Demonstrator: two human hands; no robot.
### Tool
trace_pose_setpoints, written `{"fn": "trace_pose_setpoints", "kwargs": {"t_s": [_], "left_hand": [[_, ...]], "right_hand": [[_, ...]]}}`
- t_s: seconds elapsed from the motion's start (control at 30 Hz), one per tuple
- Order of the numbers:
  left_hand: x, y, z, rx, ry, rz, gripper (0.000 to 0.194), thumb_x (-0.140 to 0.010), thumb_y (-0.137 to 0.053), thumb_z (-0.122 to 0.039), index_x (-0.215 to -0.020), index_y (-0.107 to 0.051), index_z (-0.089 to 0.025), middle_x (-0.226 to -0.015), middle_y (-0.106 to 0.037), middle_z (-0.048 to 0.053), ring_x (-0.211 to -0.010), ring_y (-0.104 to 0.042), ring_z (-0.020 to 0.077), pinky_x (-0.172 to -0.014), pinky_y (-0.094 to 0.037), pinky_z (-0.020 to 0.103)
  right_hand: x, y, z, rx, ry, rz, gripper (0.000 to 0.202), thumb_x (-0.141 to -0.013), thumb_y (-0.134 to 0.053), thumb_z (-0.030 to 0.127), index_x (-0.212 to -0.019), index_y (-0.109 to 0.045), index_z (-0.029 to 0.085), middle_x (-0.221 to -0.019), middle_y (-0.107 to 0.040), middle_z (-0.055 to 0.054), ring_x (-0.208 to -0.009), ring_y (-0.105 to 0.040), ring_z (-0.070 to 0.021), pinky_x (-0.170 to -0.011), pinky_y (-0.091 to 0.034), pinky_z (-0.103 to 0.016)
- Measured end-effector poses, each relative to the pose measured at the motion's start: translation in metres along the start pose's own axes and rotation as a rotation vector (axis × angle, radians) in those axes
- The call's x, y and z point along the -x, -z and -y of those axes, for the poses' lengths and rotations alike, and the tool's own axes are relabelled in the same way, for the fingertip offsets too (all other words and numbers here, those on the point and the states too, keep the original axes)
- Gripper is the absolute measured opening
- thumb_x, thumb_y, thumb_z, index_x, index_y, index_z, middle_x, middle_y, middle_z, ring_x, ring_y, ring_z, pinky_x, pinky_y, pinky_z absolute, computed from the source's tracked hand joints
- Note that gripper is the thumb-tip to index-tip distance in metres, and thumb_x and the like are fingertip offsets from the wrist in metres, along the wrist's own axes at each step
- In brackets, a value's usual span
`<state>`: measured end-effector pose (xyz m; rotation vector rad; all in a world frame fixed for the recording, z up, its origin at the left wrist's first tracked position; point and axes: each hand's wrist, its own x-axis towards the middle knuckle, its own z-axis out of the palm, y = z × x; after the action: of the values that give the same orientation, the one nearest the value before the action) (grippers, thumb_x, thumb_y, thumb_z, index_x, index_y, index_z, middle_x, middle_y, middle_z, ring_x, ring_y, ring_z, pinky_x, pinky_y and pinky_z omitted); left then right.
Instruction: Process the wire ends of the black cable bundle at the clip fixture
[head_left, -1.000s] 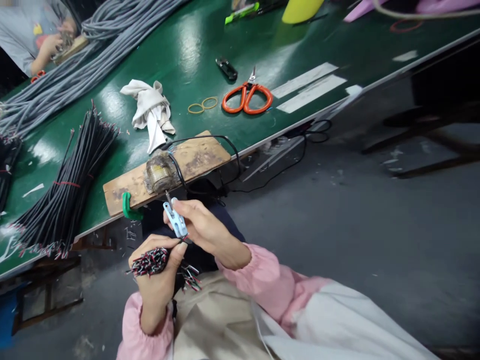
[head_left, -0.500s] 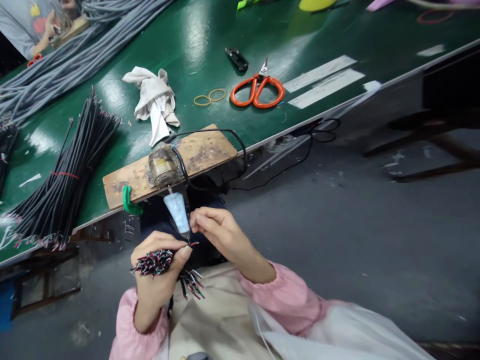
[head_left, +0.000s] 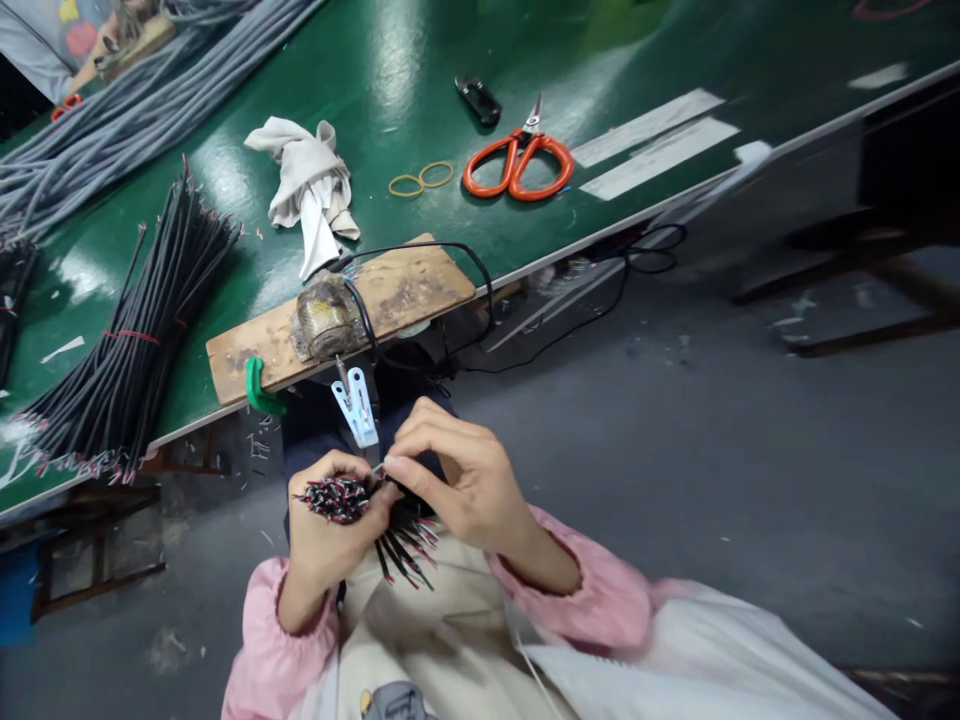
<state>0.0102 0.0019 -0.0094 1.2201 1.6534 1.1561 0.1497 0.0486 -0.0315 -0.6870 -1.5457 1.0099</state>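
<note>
I have the left hand (head_left: 330, 540) clamped around the black cable bundle (head_left: 335, 498), the right hand (head_left: 461, 475) pinching a wire end (head_left: 379, 468) between both; just beyond, the light-blue clothespin (head_left: 357, 410) points lengthwise toward it.

Slants across the upper part as a glossy green counter (head_left: 420, 120). Bears at left a tied black bundle (head_left: 142, 320), splayed at both ends, with a white scrap (head_left: 63, 349) just beside it; beyond, carries long grey cables (head_left: 157, 120). Near the middle, holds a crumpled white cloth (head_left: 311, 180) and, along the near edge, a stained board (head_left: 409, 280). Farther right, supports two rubber bands (head_left: 421, 180), black snips (head_left: 478, 100) near orange-handled scissors (head_left: 514, 175), and white strips (head_left: 660, 158).
</note>
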Motion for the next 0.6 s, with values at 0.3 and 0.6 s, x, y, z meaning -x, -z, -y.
{"fn": "trace_pose_setpoints", "kwargs": {"t_s": [0.3,0.6], "left_hand": [[0.011,0.007,0.016,0.086,-0.024,-0.001,0.008,-0.075,-0.078,-0.025,-0.068,-0.076,-0.020,-0.058,-0.073,0.000,-0.049,-0.067,0.0136,-0.051,-0.054,0.021],[0.006,0.008,0.010,0.050,-0.051,0.076,0.021,-0.080,-0.074,-0.033,-0.064,-0.076,-0.020,-0.055,-0.071,0.002,-0.046,-0.063,0.0138,-0.047,-0.051,0.023]], "right_hand": [[0.009,-0.003,-0.011,-0.170,-0.164,0.002,0.021,-0.091,-0.060,0.017,-0.070,-0.065,0.018,-0.068,-0.067,-0.003,-0.063,-0.057,-0.0144,-0.067,-0.047,-0.032],[0.009,-0.010,-0.024,-0.508,-0.358,0.084,0.032,-0.083,-0.073,0.049,-0.073,-0.069,0.019,-0.071,-0.061,-0.004,-0.070,-0.055,-0.0162,-0.066,-0.045,-0.031]]}}
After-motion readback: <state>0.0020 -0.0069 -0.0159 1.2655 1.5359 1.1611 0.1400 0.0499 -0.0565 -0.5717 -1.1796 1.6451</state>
